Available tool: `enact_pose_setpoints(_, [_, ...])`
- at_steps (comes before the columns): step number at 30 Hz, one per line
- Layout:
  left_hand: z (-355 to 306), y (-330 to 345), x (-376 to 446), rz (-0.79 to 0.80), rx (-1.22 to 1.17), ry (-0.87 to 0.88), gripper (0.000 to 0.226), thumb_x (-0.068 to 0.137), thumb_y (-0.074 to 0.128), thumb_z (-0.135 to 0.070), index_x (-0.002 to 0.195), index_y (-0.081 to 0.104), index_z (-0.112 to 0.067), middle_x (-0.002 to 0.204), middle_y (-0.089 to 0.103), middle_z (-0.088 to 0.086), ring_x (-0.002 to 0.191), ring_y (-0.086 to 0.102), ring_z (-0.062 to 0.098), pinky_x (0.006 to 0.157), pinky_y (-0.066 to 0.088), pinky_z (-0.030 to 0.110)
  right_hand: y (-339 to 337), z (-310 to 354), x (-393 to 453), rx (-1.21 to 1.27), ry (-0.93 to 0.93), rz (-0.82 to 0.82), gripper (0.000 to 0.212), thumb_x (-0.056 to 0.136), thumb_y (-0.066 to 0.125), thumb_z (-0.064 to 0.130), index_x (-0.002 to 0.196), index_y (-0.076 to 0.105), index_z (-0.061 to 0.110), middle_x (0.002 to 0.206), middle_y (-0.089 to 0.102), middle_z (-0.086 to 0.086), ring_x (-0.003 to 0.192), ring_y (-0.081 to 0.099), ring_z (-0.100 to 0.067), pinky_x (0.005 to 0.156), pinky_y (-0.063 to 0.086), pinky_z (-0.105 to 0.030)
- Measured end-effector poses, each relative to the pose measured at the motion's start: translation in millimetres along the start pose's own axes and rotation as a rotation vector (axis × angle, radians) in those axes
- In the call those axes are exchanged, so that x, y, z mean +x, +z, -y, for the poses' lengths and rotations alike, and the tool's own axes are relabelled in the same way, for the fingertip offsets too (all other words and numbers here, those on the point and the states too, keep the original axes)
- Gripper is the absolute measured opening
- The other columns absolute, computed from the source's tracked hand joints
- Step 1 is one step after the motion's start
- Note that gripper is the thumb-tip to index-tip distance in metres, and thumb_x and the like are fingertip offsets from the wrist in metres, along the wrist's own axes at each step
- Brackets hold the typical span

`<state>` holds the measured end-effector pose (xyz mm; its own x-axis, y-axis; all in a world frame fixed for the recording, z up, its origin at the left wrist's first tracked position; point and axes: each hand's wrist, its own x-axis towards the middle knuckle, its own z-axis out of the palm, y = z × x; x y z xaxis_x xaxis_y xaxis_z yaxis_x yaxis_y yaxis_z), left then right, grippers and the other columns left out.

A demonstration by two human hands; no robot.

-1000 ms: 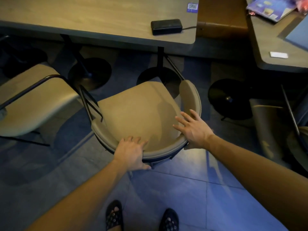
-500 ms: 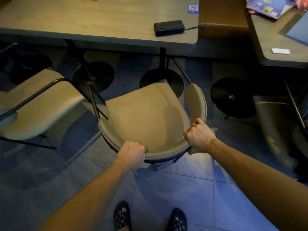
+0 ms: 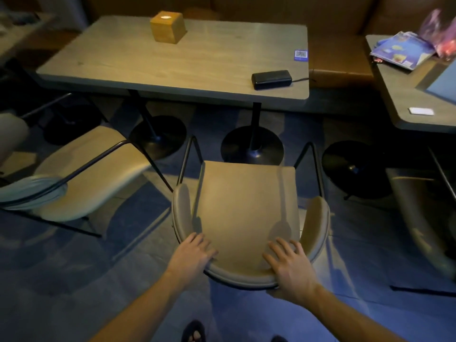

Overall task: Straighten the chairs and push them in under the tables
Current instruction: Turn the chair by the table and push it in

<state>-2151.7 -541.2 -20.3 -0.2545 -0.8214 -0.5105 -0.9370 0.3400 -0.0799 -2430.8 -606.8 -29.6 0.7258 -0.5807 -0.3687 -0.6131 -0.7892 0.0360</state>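
A beige padded chair (image 3: 246, 201) with a curved backrest and thin black legs stands square to the wooden table (image 3: 172, 60), its seat front just short of the table's near edge. My left hand (image 3: 192, 255) lies over the left part of the backrest rim, fingers draped onto the inner side. My right hand (image 3: 291, 265) holds the right part of the rim, fingers spread over the top and thumb behind. A second beige chair (image 3: 93, 178) sits to the left, angled away from the table.
Two round black pedestal bases (image 3: 251, 144) (image 3: 158, 137) stand under the table. On top are a wooden box (image 3: 167, 27) and a black power bank (image 3: 271, 79). Another table (image 3: 407, 95) and chair (image 3: 419, 213) are at the right, with a brown bench (image 3: 340, 67) behind.
The chair has turned from skewed to square with the table. Both hands went from a tight grip to looser, spread fingers on the backrest. The view lifted to show the whole tabletop.
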Motion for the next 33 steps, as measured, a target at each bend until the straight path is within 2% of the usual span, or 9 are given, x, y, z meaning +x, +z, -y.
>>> enact_pose_setpoints(1, [0.6,-1.1,2.9,0.026,0.007,-0.01,0.053,0.085,0.063,-0.041,0.133,0.053,-0.02,0.132,0.056,0.01,0.127,0.044,0.033,0.112,0.026,0.044,0.0,-0.4,1.2,0.001,-0.002,0.022,0.079,0.043,0.069,0.075,0.1,0.072,0.019,0.104,0.069,-0.009,0.098,0.065,-0.033,0.083,0.053,-0.055])
enact_pose_setpoints(4, [7.2,-7.8,13.6,0.083,0.064,0.01,0.042,0.088,0.056,-0.046,0.116,0.064,-0.016,0.114,0.068,0.01,0.107,0.054,0.03,0.098,0.033,0.043,5.5,-2.0,6.3,0.002,-0.024,0.053,0.057,0.038,0.077,0.07,0.07,0.069,0.023,0.065,0.066,0.001,0.059,0.063,-0.023,0.062,0.054,-0.039])
enact_pose_setpoints(6, [11.1,-9.1,21.5,0.085,0.084,0.031,0.04,0.086,0.055,-0.047,0.11,0.067,-0.016,0.109,0.07,0.008,0.103,0.055,0.029,0.095,0.032,0.043,7.6,-7.6,12.9,0.01,-0.028,0.062,0.053,0.032,0.08,0.067,0.061,0.067,0.024,0.055,0.062,0.002,0.048,0.059,-0.022,0.054,0.051,-0.033])
enact_pose_setpoints(7, [14.6,-9.5,25.8,0.08,0.089,0.034,0.04,0.086,0.055,-0.047,0.11,0.067,-0.017,0.108,0.071,0.007,0.103,0.055,0.028,0.094,0.032,0.043,6.0,-11.5,17.3,-0.005,-0.024,0.088,0.052,0.037,0.079,0.066,0.065,0.068,0.024,0.057,0.064,0.001,0.051,0.061,-0.023,0.056,0.051,-0.033])
enact_pose_setpoints(9, [23.3,-13.0,37.6,0.067,0.103,0.03,0.046,0.082,0.057,-0.056,0.109,0.067,-0.019,0.107,0.071,0.004,0.103,0.056,0.027,0.095,0.032,0.043,-1.8,-21.0,28.4,-0.022,-0.03,0.163,0.051,0.055,0.074,0.064,0.083,0.071,0.022,0.076,0.071,-0.003,0.069,0.067,-0.027,0.071,0.051,-0.037])
enact_pose_setpoints(11, [31.4,-20.8,50.9,0.06,0.108,0.025,0.059,0.075,0.058,-0.068,0.109,0.068,-0.021,0.107,0.071,0.003,0.104,0.056,0.026,0.096,0.031,0.042,-12.6,-32.0,41.8,-0.018,-0.022,0.157,0.051,0.07,0.068,0.062,0.099,0.07,0.02,0.093,0.073,-0.005,0.086,0.068,-0.029,0.084,0.046,-0.038])
enact_pose_setpoints(13, [40.1,-28.8,65.7,0.046,0.118,0.014,0.063,0.072,0.058,-0.073,0.109,0.067,-0.022,0.107,0.071,0.003,0.105,0.057,0.025,0.095,0.031,0.041,-20.3,-44.1,54.5,-0.033,-0.016,0.138,0.051,0.076,0.064,0.062,0.106,0.067,0.021,0.101,0.072,-0.006,0.094,0.067,-0.028,0.088,0.042,-0.037])
enact_pose_setpoints(23, [78.5,-63.1,127.8,-0.013,0.129,-0.035,0.063,0.068,0.059,-0.078,0.104,0.069,-0.026,0.099,0.071,-0.001,0.1,0.06,0.022,0.089,0.033,0.04,-36.7,-100.4,112.8,-0.08,0.031,0.118,0.063,0.075,0.06,0.076,0.11,0.064,0.025,0.101,0.071,0.0,0.094,0.065,-0.024,0.089,0.046,-0.037])
enact_pose_setpoints(33, [87.8,-72.1,140.4,0.002,0.139,-0.02,0.064,0.073,0.058,-0.077,0.107,0.069,-0.025,0.104,0.07,-0.002,0.101,0.059,0.021,0.09,0.035,0.041,-39.4,-110.8,126.2,-0.064,0.022,0.103,0.063,0.077,0.058,0.076,0.114,0.064,0.024,0.105,0.07,0.0,0.097,0.064,-0.023,0.092,0.047,-0.039])
